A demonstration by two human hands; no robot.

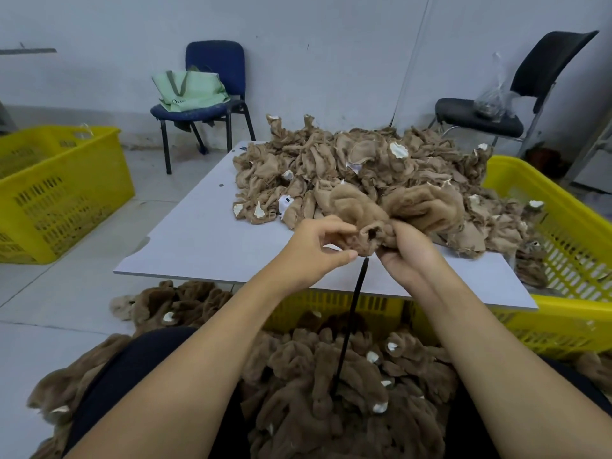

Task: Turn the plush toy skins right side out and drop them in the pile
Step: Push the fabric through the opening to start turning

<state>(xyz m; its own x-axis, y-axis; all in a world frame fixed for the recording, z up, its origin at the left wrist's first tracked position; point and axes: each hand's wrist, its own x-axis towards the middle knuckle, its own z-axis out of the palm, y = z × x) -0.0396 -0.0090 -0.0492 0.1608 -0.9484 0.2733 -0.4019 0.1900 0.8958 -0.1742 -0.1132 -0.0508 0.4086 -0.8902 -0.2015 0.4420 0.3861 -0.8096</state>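
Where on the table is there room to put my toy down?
The white table is bare on its left side, from the heap of skins to the left edge. The right side is crowded with skins, up to the yellow basket.

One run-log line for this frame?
step: turning | left hand: pinches brown plush toy skin | right hand: grips skin | thin black rod: below skin | floor pile: fur out

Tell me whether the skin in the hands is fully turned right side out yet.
Not fully. The held skin shows fluffy fur on its outer lobes, but both hands, left and right, grip a bunched opening.

Brown plush skins (pixel 364 180), yellow crates (pixel 63 190)
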